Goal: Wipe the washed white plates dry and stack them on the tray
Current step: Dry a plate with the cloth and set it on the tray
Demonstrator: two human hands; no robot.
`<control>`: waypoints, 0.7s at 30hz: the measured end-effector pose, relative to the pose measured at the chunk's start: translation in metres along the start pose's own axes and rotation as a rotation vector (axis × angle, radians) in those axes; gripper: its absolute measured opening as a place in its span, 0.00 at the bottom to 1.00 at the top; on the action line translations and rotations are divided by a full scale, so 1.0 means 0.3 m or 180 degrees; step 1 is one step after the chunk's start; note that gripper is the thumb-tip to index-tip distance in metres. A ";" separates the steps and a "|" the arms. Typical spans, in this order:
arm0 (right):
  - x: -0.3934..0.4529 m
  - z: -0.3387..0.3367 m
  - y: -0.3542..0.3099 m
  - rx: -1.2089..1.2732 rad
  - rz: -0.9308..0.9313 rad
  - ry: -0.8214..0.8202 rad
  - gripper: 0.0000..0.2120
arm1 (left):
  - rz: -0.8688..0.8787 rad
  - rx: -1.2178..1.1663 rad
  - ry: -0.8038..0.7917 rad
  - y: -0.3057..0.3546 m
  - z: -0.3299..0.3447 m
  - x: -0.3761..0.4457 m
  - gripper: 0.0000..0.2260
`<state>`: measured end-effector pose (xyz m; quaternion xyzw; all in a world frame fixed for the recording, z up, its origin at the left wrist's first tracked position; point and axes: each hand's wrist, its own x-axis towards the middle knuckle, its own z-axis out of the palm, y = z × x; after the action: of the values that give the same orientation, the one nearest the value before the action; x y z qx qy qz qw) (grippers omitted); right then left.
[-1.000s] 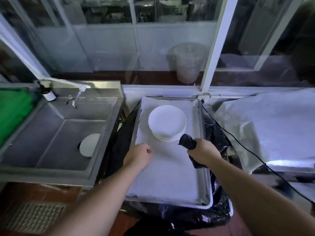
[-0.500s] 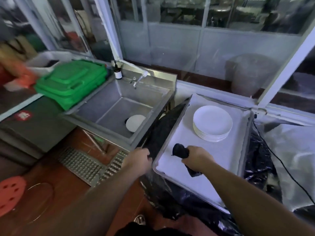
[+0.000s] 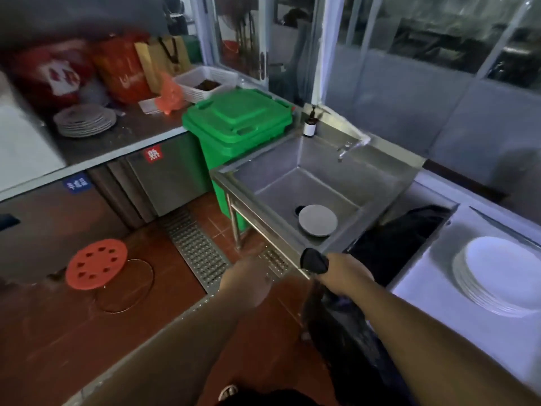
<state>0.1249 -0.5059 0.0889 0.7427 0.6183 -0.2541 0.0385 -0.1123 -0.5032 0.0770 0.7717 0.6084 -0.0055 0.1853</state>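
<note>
Since half a second ago my view has swung left: the tray point(image 3: 433, 259) with its stack of white plates point(image 3: 500, 276) has slid to the right edge of the picture, the steel sink point(image 3: 345, 171) now sits in the middle, and a steel counter with another pile of plates point(image 3: 85, 120) has come into sight on the far left. My hands have gone from the tray's near corner to the sink's front rim.

From the head camera, my right hand point(image 3: 342, 273) is clenched round a dark cloth point(image 3: 314, 260); a rounded wad sticks out past my thumb and the rest hangs down below my fist over the black plastic sheeting point(image 3: 395, 241). The stack on the tray lies well off to the right of that hand, apart from it. A single plate point(image 3: 317, 219) lies flat on the sink floor, partly covering the drain, ahead of my right hand and beyond the rim.

My left hand point(image 3: 248, 281) hangs out over the floor grate point(image 3: 199, 250), back of the hand up, holding nothing (the blur hides whether the fingers are curled or loose, so I cannot tell). Both forearms reach forward side by side, the left one lower in the view.

A green lidded bin point(image 3: 237, 121) stands just left of the sink, and a small bottle point(image 3: 309, 127) sits at the sink's back corner.
</note>
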 end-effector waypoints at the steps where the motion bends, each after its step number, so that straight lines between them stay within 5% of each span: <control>1: 0.032 0.018 -0.069 -0.0038 -0.0045 -0.0044 0.05 | -0.0041 -0.0010 0.0011 -0.063 -0.021 0.004 0.22; 10: 0.236 0.122 -0.490 -0.0278 -0.0447 -0.0133 0.04 | -0.0050 0.0194 -0.0030 -0.477 -0.183 0.052 0.19; 21: 0.612 0.062 -0.543 -0.0096 -0.0308 -0.0286 0.06 | -0.0218 0.0375 -0.0296 -0.619 -0.198 0.424 0.23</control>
<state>-0.0146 -0.3099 0.0367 0.6991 0.6549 -0.2794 0.0651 -0.2669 -0.3311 0.0507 0.7589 0.6238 -0.0835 0.1672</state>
